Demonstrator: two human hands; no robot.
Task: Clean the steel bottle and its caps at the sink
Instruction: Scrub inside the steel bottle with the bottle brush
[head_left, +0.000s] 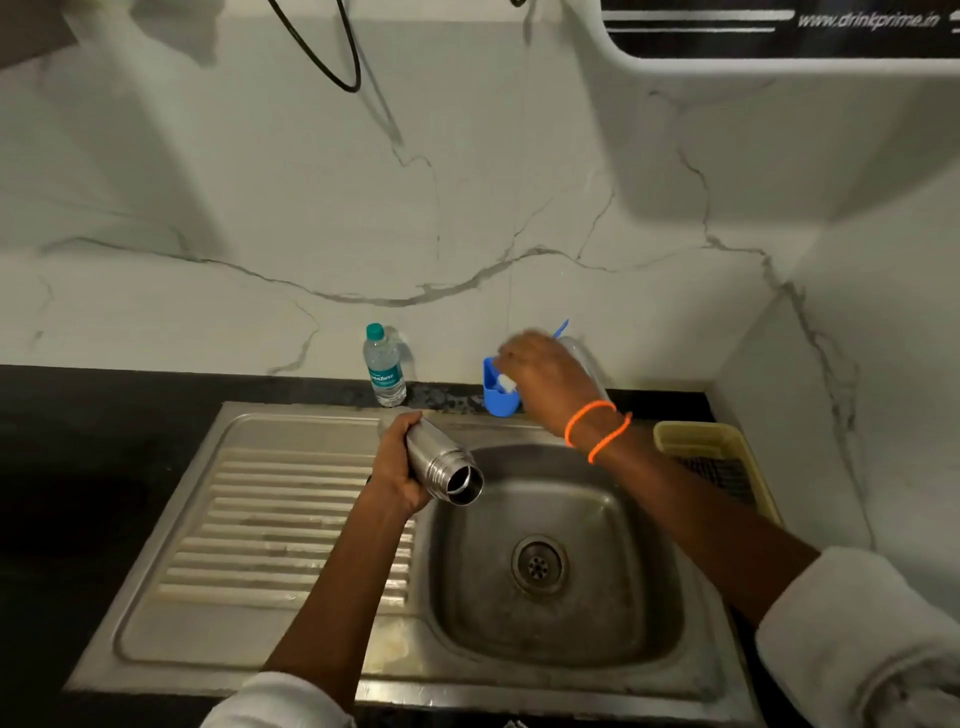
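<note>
Steel bottle (442, 464), "www.drinkprime.in" overhead.

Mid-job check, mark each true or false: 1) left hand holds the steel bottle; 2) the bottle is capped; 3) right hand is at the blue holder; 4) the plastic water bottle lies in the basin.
1) True: the left hand grips the steel bottle.
2) False: its mouth is open, tilted over the sink.
3) True: the right hand reaches into the blue holder.
4) False: the plastic water bottle stands upright behind the sink.
</note>
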